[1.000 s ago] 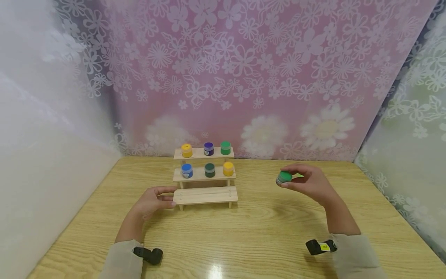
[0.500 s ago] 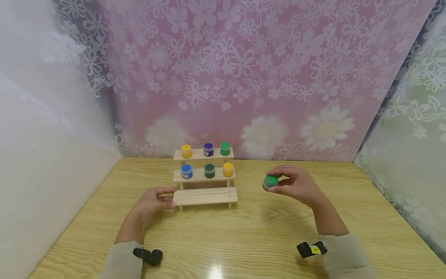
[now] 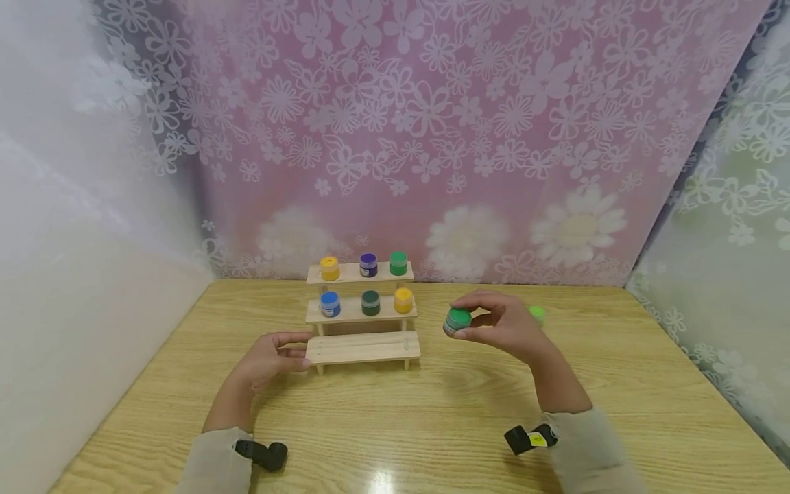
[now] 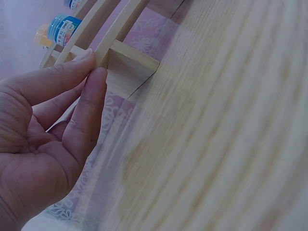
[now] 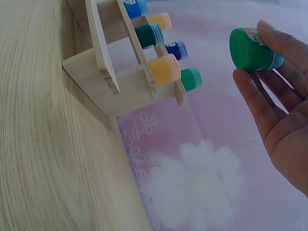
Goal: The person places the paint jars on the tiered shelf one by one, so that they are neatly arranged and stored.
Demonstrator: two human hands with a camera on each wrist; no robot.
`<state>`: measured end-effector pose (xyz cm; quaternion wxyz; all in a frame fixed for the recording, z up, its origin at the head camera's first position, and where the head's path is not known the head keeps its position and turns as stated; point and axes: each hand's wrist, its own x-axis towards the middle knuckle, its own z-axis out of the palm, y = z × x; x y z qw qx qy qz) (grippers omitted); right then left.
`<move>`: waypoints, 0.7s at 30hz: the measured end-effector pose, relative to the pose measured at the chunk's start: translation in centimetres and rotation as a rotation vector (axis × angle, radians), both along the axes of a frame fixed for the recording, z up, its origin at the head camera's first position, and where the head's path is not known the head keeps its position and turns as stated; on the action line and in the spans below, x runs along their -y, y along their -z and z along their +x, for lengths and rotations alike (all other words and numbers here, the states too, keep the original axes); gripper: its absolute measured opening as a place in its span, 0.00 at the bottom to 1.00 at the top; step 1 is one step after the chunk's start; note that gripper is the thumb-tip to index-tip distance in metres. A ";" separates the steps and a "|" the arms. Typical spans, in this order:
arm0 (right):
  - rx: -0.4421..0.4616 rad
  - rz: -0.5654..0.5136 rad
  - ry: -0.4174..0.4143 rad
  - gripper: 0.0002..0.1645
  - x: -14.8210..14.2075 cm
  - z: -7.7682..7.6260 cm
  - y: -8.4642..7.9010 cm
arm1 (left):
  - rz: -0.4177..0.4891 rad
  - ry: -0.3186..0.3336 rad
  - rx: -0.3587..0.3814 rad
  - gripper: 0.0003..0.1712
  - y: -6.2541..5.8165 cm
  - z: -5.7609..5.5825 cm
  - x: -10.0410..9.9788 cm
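My right hand (image 3: 503, 328) pinches a green-lidded paint jar (image 3: 458, 321) between thumb and fingers, held in the air right of the wooden three-step rack (image 3: 363, 348). In the right wrist view the jar (image 5: 251, 50) is tilted, its green end facing the rack. My left hand (image 3: 265, 358) grips the left end of the rack's lowest step; the left wrist view shows thumb and fingertips (image 4: 89, 79) pinching the board's end. That lowest step bears nothing. On the middle step stand blue (image 3: 330, 304), dark green (image 3: 370, 302) and yellow (image 3: 403, 300) jars.
Yellow (image 3: 330, 268), purple (image 3: 368, 265) and green (image 3: 398, 263) jars stand on the top step. A light green round thing (image 3: 537, 314) shows on the wooden table (image 3: 370, 425), partly hidden behind my right hand. A flowered pink cloth (image 3: 401, 137) hangs behind the table.
My right hand has moved left toward the rack with the green-lidded jar, uncovering the light green thing behind it. The left hand stays on the rack's lowest step.
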<state>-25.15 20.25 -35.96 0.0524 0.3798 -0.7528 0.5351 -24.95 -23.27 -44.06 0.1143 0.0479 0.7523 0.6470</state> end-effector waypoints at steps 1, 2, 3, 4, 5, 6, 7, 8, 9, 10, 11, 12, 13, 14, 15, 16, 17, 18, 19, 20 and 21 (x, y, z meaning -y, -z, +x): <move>-0.002 -0.002 -0.007 0.22 0.3 0.0 0.0 | 0.002 0.000 -0.001 0.35 0.0 0.0 0.0; -0.002 -0.007 -0.017 0.23 0.6 -0.1 0.0 | 0.002 0.000 -0.002 0.35 0.0 0.0 0.0; -0.001 -0.008 -0.025 0.23 0.8 -0.1 0.0 | 0.003 0.000 0.000 0.35 0.0 0.0 0.0; -0.003 -0.007 -0.034 0.23 1.1 -0.2 0.1 | 0.001 -0.001 -0.001 0.35 0.0 0.0 0.0; -0.004 -0.004 -0.039 0.23 1.4 -0.3 0.1 | -0.001 -0.004 0.000 0.35 0.0 0.0 -0.1; -0.005 -0.001 -0.045 0.23 1.6 -0.3 0.2 | -0.002 -0.006 0.001 0.35 -0.1 0.0 -0.1; -0.008 -0.001 -0.051 0.23 1.9 -0.4 0.2 | -0.002 -0.009 0.003 0.35 -0.1 0.0 -0.1; -0.009 0.000 -0.056 0.23 2.2 -0.4 0.2 | -0.003 -0.012 0.004 0.35 -0.1 0.0 -0.1; -0.010 0.001 -0.061 0.23 2.4 -0.5 0.3 | -0.004 -0.015 0.005 0.34 -0.1 0.0 -0.1; -0.014 0.001 -0.064 0.23 2.7 -0.6 0.3 | -0.006 -0.017 0.005 0.34 -0.1 0.0 -0.1; -0.012 -0.001 -0.068 0.23 2.9 -0.6 0.3 | -0.007 -0.018 0.006 0.34 -0.1 0.0 -0.1; -0.013 -0.001 -0.074 0.23 3.1 -0.7 0.3 | -0.008 -0.019 0.006 0.34 -0.1 0.0 -0.1; -0.009 0.000 -0.077 0.23 3.3 -0.7 0.3 | -0.008 -0.020 0.006 0.34 -0.1 0.0 -0.1; -0.006 0.002 -0.078 0.23 3.6 -0.7 0.3 | -0.010 -0.020 0.006 0.34 -0.2 0.0 -0.1; -0.005 0.005 -0.079 0.23 3.8 -0.8 0.2 | -0.012 -0.022 0.006 0.34 -0.2 0.0 -0.2; 0.000 0.009 -0.080 0.23 4.0 -0.8 0.2 | -0.014 -0.023 0.006 0.34 -0.2 0.1 -0.2; 0.006 0.012 -0.081 0.23 4.3 -0.7 0.2 | -0.014 -0.025 0.007 0.34 -0.2 0.1 -0.2; 0.014 0.017 -0.079 0.23 4.5 -0.8 0.2 | -0.014 -0.027 0.008 0.34 -0.2 0.1 -0.2; 0.024 0.022 -0.077 0.23 4.8 -0.8 0.2 | -0.014 -0.028 0.009 0.34 -0.2 0.1 -0.2; 0.034 0.025 -0.076 0.23 5.0 -0.8 0.2 | -0.014 -0.030 0.010 0.34 -0.2 0.1 -0.2; 0.046 0.027 -0.078 0.23 5.3 -0.8 0.3 | -0.015 -0.030 0.010 0.34 -0.2 0.1 -0.2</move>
